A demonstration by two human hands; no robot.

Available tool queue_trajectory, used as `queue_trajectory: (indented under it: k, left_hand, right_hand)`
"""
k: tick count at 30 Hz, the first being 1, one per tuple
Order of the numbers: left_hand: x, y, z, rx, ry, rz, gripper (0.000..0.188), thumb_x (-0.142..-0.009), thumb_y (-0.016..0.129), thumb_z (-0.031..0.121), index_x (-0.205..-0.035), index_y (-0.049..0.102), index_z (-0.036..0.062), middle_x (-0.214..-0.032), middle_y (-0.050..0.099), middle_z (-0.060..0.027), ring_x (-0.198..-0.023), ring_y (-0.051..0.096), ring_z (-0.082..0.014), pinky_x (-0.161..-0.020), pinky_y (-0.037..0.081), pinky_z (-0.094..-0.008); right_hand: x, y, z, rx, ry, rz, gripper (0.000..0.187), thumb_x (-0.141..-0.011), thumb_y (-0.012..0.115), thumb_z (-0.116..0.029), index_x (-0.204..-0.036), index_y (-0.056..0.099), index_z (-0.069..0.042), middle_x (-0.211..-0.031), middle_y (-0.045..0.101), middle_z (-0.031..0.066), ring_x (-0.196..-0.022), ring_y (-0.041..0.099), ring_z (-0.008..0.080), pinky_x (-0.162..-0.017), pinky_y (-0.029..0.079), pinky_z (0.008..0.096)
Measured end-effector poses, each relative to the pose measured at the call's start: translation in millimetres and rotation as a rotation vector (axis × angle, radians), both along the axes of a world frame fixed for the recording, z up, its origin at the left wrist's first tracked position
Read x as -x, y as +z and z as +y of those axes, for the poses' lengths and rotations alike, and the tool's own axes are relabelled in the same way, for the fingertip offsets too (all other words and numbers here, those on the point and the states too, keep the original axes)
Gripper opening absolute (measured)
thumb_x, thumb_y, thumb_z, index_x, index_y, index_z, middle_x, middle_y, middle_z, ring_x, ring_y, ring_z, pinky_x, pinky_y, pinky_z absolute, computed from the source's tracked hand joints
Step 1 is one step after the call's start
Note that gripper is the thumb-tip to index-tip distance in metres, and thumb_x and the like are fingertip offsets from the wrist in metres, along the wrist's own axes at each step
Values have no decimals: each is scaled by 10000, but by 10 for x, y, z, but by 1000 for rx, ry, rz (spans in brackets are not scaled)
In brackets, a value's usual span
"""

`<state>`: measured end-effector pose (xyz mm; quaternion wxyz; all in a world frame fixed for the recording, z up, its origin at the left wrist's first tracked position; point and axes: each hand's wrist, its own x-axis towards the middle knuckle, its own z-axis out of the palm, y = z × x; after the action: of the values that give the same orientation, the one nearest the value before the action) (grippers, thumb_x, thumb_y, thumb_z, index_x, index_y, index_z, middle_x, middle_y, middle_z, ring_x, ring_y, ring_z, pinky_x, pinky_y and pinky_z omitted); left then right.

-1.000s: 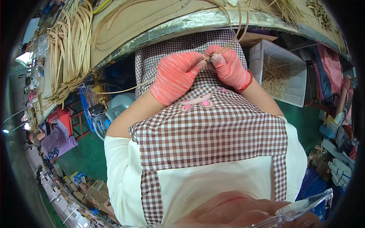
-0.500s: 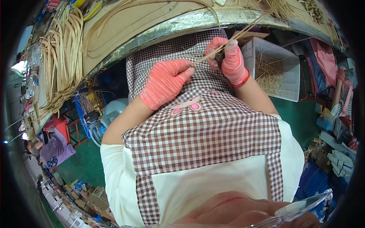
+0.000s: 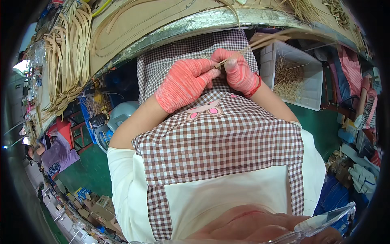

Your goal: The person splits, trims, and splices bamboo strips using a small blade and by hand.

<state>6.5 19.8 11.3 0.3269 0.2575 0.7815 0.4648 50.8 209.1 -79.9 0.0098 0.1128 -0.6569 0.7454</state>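
Observation:
My left hand [image 3: 187, 83], in a pink-red knitted glove, pinches the near end of thin tan woven-material strips [image 3: 266, 41]. My right hand [image 3: 239, 73], gloved the same way, closes on the strips right beside the left fingertips. From between my hands the strips run up and to the right, their far ends smeared by motion. Whatever lies inside the right palm is hidden. Both hands are above the checked apron [image 3: 215, 150] on my lap, just short of the workbench edge.
The curved workbench [image 3: 162, 20] carries a large bundle of flat strips [image 3: 69, 57] at the left and more strips [image 3: 304, 10] at the far right. A white bin [image 3: 317, 81] with thin trimmings stands below on the right. A pink-gloved hand of another person [image 3: 365, 83] shows at the right.
My right hand has drawn in toward the left, and the two now almost touch. My left hand has shifted slightly right and up. A dark piece seen in the right hand is now hidden.

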Motion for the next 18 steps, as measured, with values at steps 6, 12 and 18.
queue_trajectory:
  k: [6, 12, 18]
  left_hand:
    - [28, -194, -40, -73, 60, 298, 215, -954, 633, 168, -1094, 699, 20, -807, 686, -74, -741, 646, -137, -712, 522, -291]
    - [38, -277, -150, 31, 25, 397, 206, -965, 632, 156, -1097, 696, 11, -801, 671, -66, -717, 615, -121, -684, 510, -275]
    - [10, -180, -82, 46, -4, 205, 208, -970, 633, 177, -1079, 704, 15, -726, 644, -42, -644, 578, -106, -621, 486, -271]
  right_hand:
    - [58, -46, 59, -154, -123, 151, 552, -1003, 494, -550, -895, 605, -21, -718, 534, 8, -642, 452, 87, -603, 375, 246]
    - [45, -6, 105, 85, -250, -14, 627, -962, 474, -651, -905, 588, -38, -702, 527, -13, -639, 458, 73, -593, 371, 229]
    - [14, -33, 62, 69, -140, -30, 749, -906, 386, -781, -872, 584, -60, -664, 522, -12, -575, 443, 62, -515, 335, 222]
